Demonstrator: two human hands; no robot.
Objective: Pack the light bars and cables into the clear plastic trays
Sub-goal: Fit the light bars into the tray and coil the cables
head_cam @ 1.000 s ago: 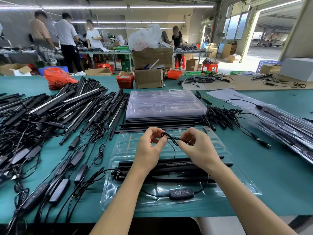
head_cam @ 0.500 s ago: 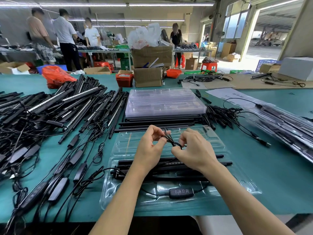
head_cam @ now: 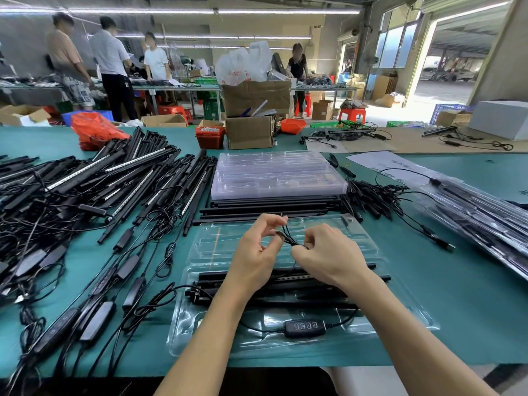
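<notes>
From the head camera, your left hand (head_cam: 257,252) and right hand (head_cam: 328,255) sit close together above the open clear plastic tray (head_cam: 400,307) at the near edge of the table (head_cam: 471,295), both with fingers curled, pinching a small bundle of thin black cable (head_cam: 288,238) between them. The cable is light and limp, so it will likely spring out of its coil unless you keep the loops pinched where they cross; hold it at that gathered waist, not by a loose end. Below your wrists, black light bars (head_cam: 285,284) lie lengthwise in the tray, and the inline controller (head_cam: 305,328) rests in the near part of the tray with its lead trailing off to the left. The bars look stiff and slim, best lifted near the middle; the tray's thin walls would flex if pressed hard. A stack of empty trays (head_cam: 274,174) waits behind the open tray, toward the middle of the table, and a heap of unpacked light bars (head_cam: 85,190) covers the left side.
</notes>
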